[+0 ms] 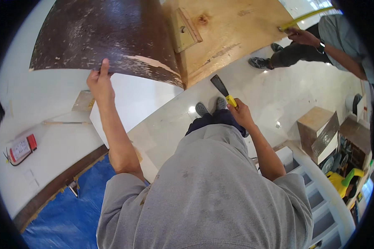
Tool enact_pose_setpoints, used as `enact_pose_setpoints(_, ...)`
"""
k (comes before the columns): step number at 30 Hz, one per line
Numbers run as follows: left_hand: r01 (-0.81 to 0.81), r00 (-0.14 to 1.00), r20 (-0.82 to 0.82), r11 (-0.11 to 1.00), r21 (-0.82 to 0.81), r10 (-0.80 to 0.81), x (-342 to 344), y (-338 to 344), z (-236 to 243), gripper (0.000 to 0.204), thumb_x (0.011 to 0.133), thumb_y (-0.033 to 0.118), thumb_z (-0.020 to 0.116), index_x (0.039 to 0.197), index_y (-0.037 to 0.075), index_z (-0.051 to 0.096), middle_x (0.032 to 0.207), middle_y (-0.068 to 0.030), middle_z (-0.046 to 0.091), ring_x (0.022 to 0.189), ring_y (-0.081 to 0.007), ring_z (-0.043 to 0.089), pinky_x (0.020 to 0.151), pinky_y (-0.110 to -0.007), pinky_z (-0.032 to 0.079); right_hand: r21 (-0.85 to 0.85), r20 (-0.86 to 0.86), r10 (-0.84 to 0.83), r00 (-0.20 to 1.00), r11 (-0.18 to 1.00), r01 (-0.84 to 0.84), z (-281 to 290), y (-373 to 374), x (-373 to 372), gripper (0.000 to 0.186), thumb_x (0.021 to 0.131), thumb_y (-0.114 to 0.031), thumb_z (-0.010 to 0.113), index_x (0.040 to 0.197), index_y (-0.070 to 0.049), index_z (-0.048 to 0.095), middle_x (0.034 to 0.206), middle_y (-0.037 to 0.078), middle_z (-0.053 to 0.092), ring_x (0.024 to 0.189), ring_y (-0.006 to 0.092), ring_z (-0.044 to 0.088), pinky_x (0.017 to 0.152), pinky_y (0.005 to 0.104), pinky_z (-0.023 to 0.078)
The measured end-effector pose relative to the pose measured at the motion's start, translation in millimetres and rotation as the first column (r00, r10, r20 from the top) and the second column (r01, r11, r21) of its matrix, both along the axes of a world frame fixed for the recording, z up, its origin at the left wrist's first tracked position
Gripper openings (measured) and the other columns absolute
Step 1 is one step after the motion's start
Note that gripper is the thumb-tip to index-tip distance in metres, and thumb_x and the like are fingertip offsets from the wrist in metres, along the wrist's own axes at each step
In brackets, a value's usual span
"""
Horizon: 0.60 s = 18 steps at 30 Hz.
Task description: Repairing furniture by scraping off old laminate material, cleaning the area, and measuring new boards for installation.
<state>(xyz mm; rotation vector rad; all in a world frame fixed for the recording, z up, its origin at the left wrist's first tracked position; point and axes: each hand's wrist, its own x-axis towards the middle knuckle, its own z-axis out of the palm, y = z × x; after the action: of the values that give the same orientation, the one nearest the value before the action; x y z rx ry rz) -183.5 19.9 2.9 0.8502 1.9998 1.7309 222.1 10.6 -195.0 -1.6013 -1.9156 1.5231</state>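
My left hand (100,83) is closed on the near edge of a dark brown wooden panel (108,33), with the fingers hidden beneath it. The panel's surface is scuffed, and a pale strip shows bare along its near edge. It meets a lighter plywood panel (245,37) at a corner, where a small wooden block (188,31) is fixed. My right hand (242,113) grips a putty knife (222,88) by its yellow handle. The knife's dark blade points up and left, apart from both panels.
At the far right, a co-worker's hand (305,37) holds a yellow measuring tape (307,15) against the plywood's edge. A fire extinguisher (23,148) and blue sheeting (83,203) are on the left. Wooden boxes (318,126) and a white slatted frame (320,195) stand on the right.
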Motion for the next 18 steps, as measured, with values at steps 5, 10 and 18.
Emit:
enact_pose_setpoints(5,-0.068,0.998,0.008,0.996,-0.058,0.068,2,2,-1,0.019,0.082,0.014,0.067,0.084,-0.003,0.059,0.082,-0.0090,0.060,0.075,-0.0151,0.057,0.068,-0.031,0.050,-0.051,-0.075,-0.050,0.996,0.998,0.046,-17,-20,16,0.030,0.085,-0.029,0.058,0.091,0.000,0.053,0.068,0.022,0.057,0.066,0.0383,0.057,0.057,0.0417,0.043)
enact_pose_setpoints(10,-0.100,0.995,-0.033,0.991,-0.084,0.097,3,4,-3,0.020,0.082,0.016,0.067,0.076,-0.001,0.057,0.078,-0.0089,0.059,0.070,-0.0150,0.055,0.065,-0.031,0.048,0.007,-0.024,-0.096,0.995,0.995,0.097,-35,-22,54,0.030,0.085,-0.030,0.059,0.090,0.000,0.053,0.066,0.021,0.056,0.063,0.0386,0.057,0.055,0.0420,0.043)
enact_pose_setpoints(18,-0.101,0.994,-0.045,0.992,-0.073,0.098,-4,6,-11,0.023,0.082,0.015,0.067,0.069,0.001,0.055,0.073,-0.0076,0.058,0.065,-0.0139,0.054,0.060,-0.030,0.049,0.156,0.085,-0.256,0.963,0.958,0.241,-27,-29,102,0.028,0.085,-0.029,0.059,0.090,-0.002,0.055,0.060,0.014,0.054,0.053,0.0275,0.054,0.050,0.0360,0.041)
